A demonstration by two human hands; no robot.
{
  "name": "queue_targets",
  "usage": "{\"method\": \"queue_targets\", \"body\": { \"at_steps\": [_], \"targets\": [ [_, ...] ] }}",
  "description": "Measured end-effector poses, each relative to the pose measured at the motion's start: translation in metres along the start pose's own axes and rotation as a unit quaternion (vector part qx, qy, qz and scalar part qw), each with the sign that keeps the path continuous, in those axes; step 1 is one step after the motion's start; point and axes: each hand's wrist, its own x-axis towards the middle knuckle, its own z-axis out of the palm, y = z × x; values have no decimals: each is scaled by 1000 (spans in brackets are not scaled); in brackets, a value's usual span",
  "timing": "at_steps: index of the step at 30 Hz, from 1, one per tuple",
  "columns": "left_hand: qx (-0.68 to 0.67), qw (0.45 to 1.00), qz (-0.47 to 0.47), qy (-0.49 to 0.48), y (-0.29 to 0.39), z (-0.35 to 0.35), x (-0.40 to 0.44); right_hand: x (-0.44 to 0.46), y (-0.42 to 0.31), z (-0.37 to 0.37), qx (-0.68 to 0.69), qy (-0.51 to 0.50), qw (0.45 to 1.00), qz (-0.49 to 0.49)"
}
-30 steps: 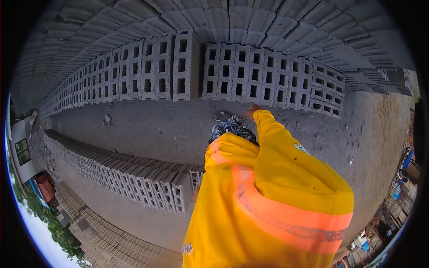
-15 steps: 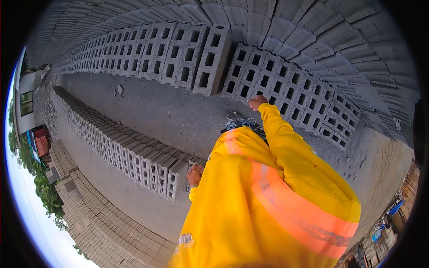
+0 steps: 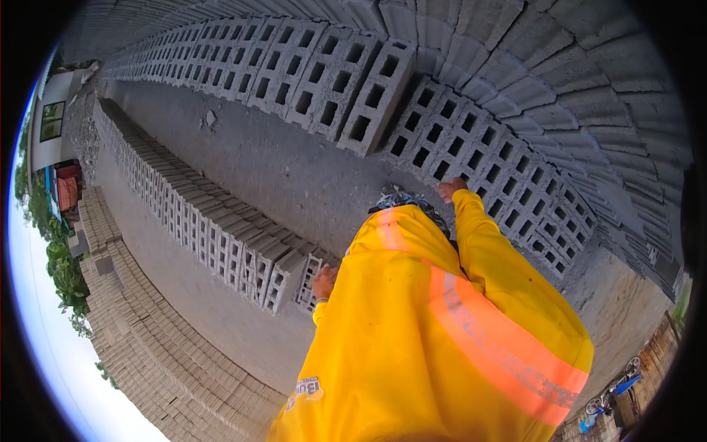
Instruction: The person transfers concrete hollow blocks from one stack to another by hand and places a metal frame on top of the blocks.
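Observation:
My left hand point(image 3: 324, 282) is at the near end of a low row of grey concrete hollow blocks. Its curled fingers are at the edge of the endmost concrete hollow block point(image 3: 306, 283), which stands slightly apart from the row; the fingertips are partly hidden. My right hand point(image 3: 451, 190) is loosely closed, with nothing visible in it, close in front of a stack of hollow blocks point(image 3: 475, 155) whose open cells face me. Contact with the stack cannot be made out. Both arms wear yellow sleeves.
A long stack of hollow blocks point(image 3: 294, 77) runs along the far side, with one block point(image 3: 375, 96) jutting out. The low block row point(image 3: 199, 214) borders the grey ground point(image 3: 272, 158). More stacked blocks point(image 3: 155, 331) lie at lower left. A bicycle point(image 3: 615, 387) is at lower right.
The view has shifted slightly. My right hand has drawn a little down and back from the stack's cells. My left hand stays at the end block, more of which shows.

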Motion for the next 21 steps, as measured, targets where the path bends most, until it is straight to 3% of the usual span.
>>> {"method": "queue_targets", "body": {
  "at_steps": [11, 15, 21],
  "targets": [
    [81, 996, -39, 11, 50, 13, -5, -1, -47, 6, 9, -39, 999, -28],
    [18, 999, -44, 7, 38, 10, 12, 4, -46, 11, 54, -22, 998, -17],
    [-13, 998, -53, 23, 34, 15, 14, -6, -54, 2, 7, -47, 999, -9]
  ]
}}
